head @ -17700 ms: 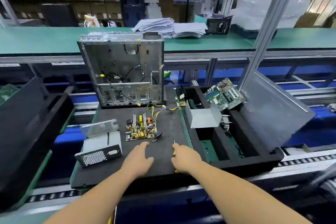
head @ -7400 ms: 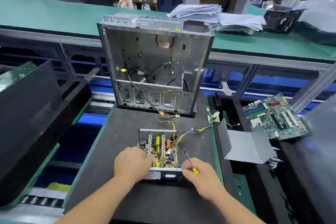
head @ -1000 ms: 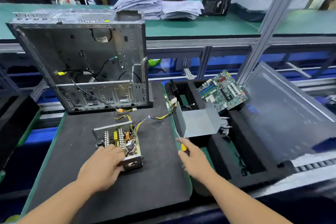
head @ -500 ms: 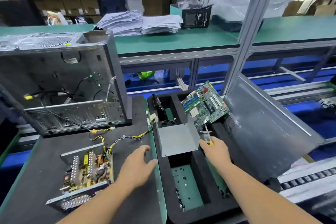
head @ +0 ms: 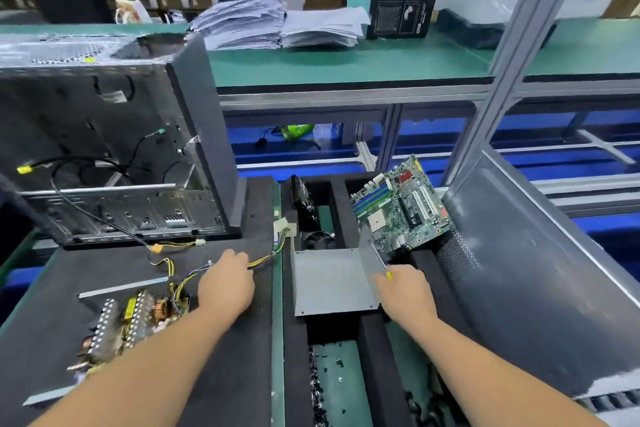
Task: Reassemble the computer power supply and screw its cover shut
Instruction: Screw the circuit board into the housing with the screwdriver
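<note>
The open power supply (head: 133, 321), its circuit board exposed, lies on the black mat at lower left. Its yellow and black wire bundle (head: 266, 258) runs right toward the tray. The grey bent metal cover (head: 330, 282) sits in the black foam tray (head: 375, 388). My left hand (head: 227, 282) hovers palm down over the wires, fingers loosely bent; I cannot see whether it touches them. My right hand (head: 407, 293) grips a yellow-handled screwdriver (head: 384, 269) at the cover's right wall, shaft pointing up and left.
An empty computer case (head: 114, 163) stands at the back left of the mat. A green motherboard (head: 401, 210) leans in the tray behind the cover, and a grey side panel (head: 540, 274) leans at the right. Several small screws (head: 337, 381) lie in the tray's near compartment.
My left hand has left the power supply and moved right over the wires. My right hand carried the screwdriver from the mat's edge to the cover in the tray.
</note>
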